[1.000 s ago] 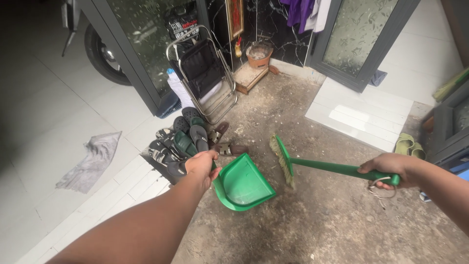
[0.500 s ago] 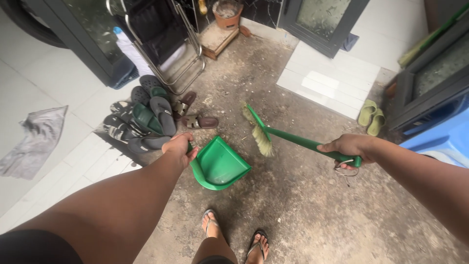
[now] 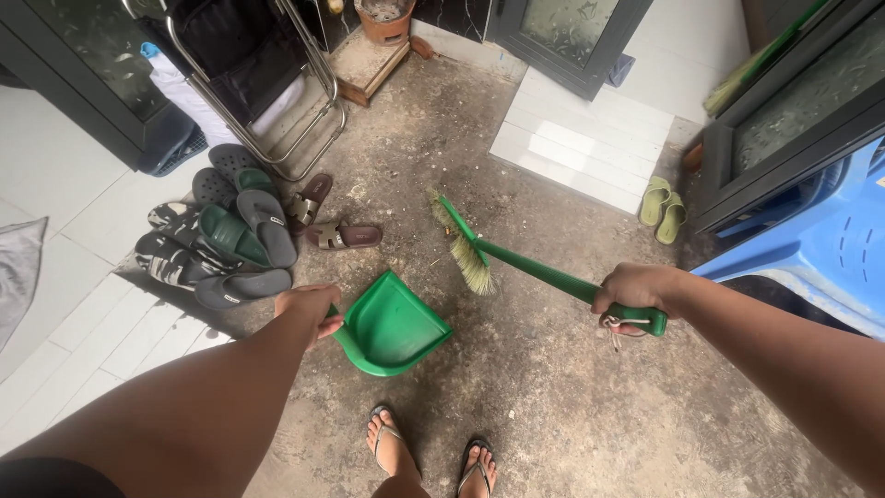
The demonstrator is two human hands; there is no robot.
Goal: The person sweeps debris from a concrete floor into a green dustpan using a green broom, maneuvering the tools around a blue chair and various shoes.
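The left hand [image 3: 309, 304] is closed around the handle of a green dustpan [image 3: 395, 325], whose open mouth points away from the person, toward the brush. The right hand [image 3: 631, 293] grips the end of a green hand brush [image 3: 516, 261] by its long handle, a loop of cord hanging below the fist; the brush's pale bristles [image 3: 471, 262] sit just beyond the dustpan's far right edge, close to it but apart. Directly below the dustpan, the person's feet in flip-flops [image 3: 429, 450] stand on the gritty concrete floor [image 3: 572, 397]. Left of the dustpan lies a heap of dark sandals and slippers [image 3: 230, 240]. Well to the right of the dustpan, past the brush, a pale green pair of slippers [image 3: 662, 203] rests by a dark door frame, and a blue plastic chair [image 3: 820, 249] stands at the right edge.
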